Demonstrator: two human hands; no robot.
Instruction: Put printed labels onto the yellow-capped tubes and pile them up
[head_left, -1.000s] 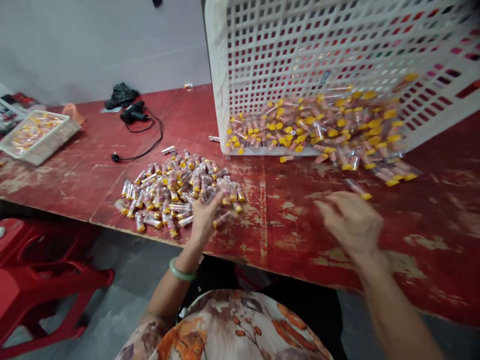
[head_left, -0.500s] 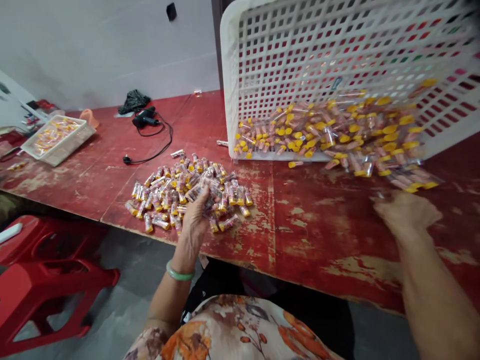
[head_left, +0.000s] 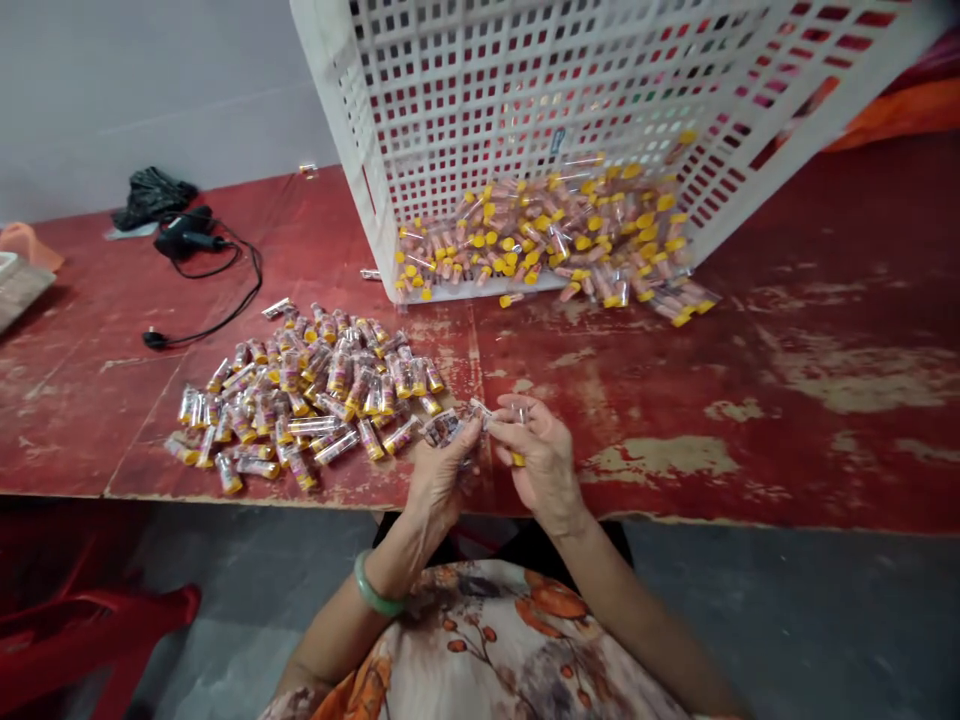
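My left hand (head_left: 439, 485): closed on a little bunch of printed slips (head_left: 442, 428), my thumb lying over them; their lower part is hidden in my palm.
My right hand (head_left: 547, 460): fingers curled round a clear tube (head_left: 518, 459), whose yellow end shows below my fingers.
Between my hands: one more printed slip (head_left: 481, 410) at my right fingertips; whether I pinch it or only touch it, I cannot tell.
Where I hold them: both hands near each other, above the front edge of the red surface (head_left: 810, 440), slips to the left, tube to the right.
Pile on my left: many yellow-ended tubes with printed wraps (head_left: 300, 385), heaped loosely on the surface, just beside my left hand.
White basket (head_left: 319, 50): beyond my hands, on its side, its open face towards me.
Inside it: a heap of yellow-capped tubes (head_left: 525, 230) along the lower wall, a few spilling over the rim at the right.
Far left: a black device (head_left: 187, 235) with its cord and plug, a crumpled black bag (head_left: 150, 195) just behind.
My left wrist: a green bangle (head_left: 373, 588).
Below, at left: a red stool (head_left: 97, 625), partly in view.
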